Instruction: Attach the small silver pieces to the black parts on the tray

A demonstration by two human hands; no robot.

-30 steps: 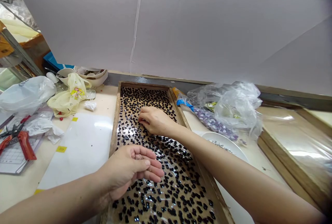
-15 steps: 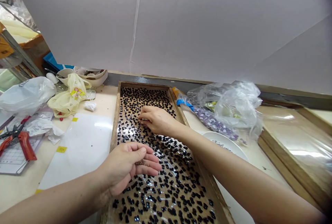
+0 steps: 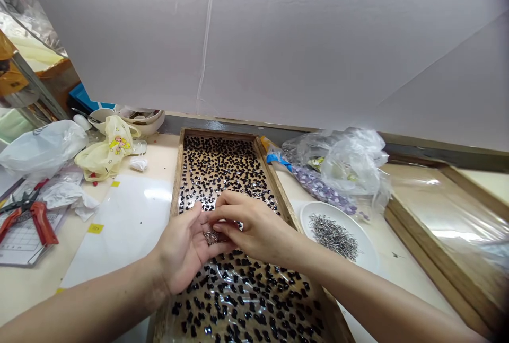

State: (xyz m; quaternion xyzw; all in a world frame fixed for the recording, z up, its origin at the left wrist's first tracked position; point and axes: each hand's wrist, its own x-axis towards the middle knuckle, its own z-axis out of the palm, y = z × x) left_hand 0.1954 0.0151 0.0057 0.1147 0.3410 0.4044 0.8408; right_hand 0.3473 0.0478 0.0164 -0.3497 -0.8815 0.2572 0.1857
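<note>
A long wooden tray (image 3: 178, 173) lined with clear film holds several small black pieces (image 3: 222, 165). Over its middle my left hand (image 3: 185, 250) is cupped palm up, with a small heap of tiny metal pins (image 3: 210, 237) lying in it. My right hand (image 3: 254, 229) has its fingertips pinched into that heap, touching the left palm. What the right fingertips grip is too small to make out.
A white plate (image 3: 358, 237) of metal pins sits right of the tray, with clear plastic bags (image 3: 350, 165) behind it. A second wooden frame (image 3: 437, 226) lies at far right. On the left are red pliers (image 3: 35, 218), plastic bags and bowls.
My right hand has drawn back from the far part of the tray to my left palm. The left hand has turned more open, showing the pins. The camera tilted slightly.
</note>
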